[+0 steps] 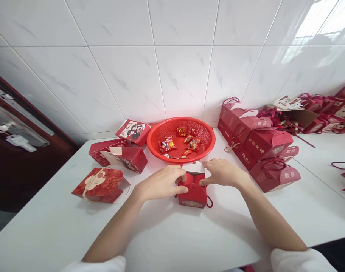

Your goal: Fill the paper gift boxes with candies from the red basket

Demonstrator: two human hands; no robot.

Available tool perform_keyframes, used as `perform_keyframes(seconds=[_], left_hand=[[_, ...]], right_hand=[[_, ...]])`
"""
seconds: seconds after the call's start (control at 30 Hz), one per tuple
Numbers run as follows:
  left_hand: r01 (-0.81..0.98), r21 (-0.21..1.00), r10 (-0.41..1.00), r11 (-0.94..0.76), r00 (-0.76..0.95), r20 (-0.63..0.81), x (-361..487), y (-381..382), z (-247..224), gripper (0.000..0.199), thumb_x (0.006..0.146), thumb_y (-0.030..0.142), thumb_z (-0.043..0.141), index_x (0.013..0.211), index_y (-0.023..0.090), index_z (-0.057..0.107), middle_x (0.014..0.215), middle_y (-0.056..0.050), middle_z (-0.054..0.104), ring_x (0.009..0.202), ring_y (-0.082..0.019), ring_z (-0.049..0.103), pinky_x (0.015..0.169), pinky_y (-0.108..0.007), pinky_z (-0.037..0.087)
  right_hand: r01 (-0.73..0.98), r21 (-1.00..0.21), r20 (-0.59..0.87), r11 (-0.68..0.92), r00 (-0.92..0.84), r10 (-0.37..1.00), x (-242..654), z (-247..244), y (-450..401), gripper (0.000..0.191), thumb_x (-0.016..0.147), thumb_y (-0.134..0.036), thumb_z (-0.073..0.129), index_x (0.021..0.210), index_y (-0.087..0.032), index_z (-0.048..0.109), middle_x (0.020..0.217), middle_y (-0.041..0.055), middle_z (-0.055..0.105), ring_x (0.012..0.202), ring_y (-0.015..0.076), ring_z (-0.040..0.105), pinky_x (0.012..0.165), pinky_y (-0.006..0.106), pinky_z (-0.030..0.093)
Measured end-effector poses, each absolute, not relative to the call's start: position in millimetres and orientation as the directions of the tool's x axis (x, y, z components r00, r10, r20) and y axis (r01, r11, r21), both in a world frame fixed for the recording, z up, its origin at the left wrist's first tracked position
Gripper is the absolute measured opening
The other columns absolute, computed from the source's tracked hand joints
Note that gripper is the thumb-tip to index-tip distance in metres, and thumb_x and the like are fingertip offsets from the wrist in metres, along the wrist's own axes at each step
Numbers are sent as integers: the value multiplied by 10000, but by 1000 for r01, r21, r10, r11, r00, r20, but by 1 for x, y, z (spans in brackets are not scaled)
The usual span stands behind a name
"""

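A small red gift box (193, 194) with dark red cord handles stands on the white table in front of me, its top flaps partly raised. My left hand (169, 182) has its fingers curled over the box's left side, the thumb across the front. My right hand (222, 174) grips the right and back flap between thumb and fingers. Just behind the box sits a red plastic basket (152, 151) with several red-wrapped candies (168, 144) spread on its bottom. What lies inside the box is hidden from me.
Left of the basket are several red boxes, including an orange-red patterned one (101, 185) with a rope handle. Finished-looking red gift boxes (256, 145) are stacked on the right. A cardboard carton (300, 117) with red ribbons lies farther right, against the tiled wall (184, 79).
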State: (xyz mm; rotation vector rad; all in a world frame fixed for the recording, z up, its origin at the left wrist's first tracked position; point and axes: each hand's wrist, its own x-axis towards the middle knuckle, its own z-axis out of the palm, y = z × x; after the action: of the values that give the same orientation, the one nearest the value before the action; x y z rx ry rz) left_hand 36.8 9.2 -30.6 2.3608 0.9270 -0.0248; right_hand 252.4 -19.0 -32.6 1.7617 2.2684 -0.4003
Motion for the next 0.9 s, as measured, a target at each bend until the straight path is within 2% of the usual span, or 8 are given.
perform_keyframes(seconds=[0.1,0.23,0.37,0.47,0.53,0.7,0.8,0.9], left_hand=[[730,456,713,-509,654,-252,36,9,-34,271,755,442,673,759,212,529,844,-21,614,813,-226,577,612,-284,360],[803,403,753,-439,573,-323,33,9,-36,386,667,532,724,737,221,505,802,-18,610,751,-238,587,565,-291,332],[850,364,785,-381,505,-358,31,11,-38,482,629,618,730,831,218,551,951,-57,648,873,-289,619,634,-308,399],[820,411,751,-399,549,-366,31,14,-39,504,658,593,730,954,217,575,1105,-77,647,1035,-309,609,751,-328,455],[800,447,729,-400,573,-374,32,15,-39,509,695,560,720,1049,221,580,1195,-84,637,1126,-313,592,817,-337,470],[707,544,674,-451,670,-312,31,19,-43,706,755,496,710,1381,273,474,1473,-81,511,1339,-316,482,975,-346,445],[610,582,568,-538,772,-284,31,22,-44,610,816,468,653,1382,281,524,1433,-71,552,1300,-302,515,981,-332,441],[596,576,533,-560,791,-301,34,25,-45,496,830,459,625,1284,259,611,1316,-69,626,1203,-289,570,941,-325,455]], right_hand=[[955,-79,-319,286,-296,900,252,-32,-27,363,908,-501,652,1019,-156,639,894,101,682,815,281,659,612,309,362],[931,-106,-295,349,-364,883,251,-26,-42,310,927,-378,645,1154,-168,625,946,105,677,839,281,662,635,311,379],[869,-224,-275,441,-490,827,248,-21,-51,319,924,-338,633,1228,-242,623,943,71,661,785,235,644,622,291,373],[847,-270,-325,458,-528,784,247,-20,-50,206,931,-354,618,1087,-247,700,861,59,649,741,220,621,605,288,359],[843,-293,-343,450,-532,774,250,-21,-46,195,936,-368,614,1022,-232,723,826,61,649,756,224,620,609,288,365],[735,-508,-264,450,-630,731,276,-28,-33,331,948,-428,587,1180,-219,699,1001,83,704,872,211,655,712,285,452],[681,-633,-194,369,-600,776,292,-42,-32,435,930,-512,581,1217,-196,664,1102,93,703,897,200,665,741,284,483],[673,-701,-186,239,-495,849,300,-64,-35,492,900,-585,578,1151,-170,658,1040,99,718,889,209,660,748,300,496]])
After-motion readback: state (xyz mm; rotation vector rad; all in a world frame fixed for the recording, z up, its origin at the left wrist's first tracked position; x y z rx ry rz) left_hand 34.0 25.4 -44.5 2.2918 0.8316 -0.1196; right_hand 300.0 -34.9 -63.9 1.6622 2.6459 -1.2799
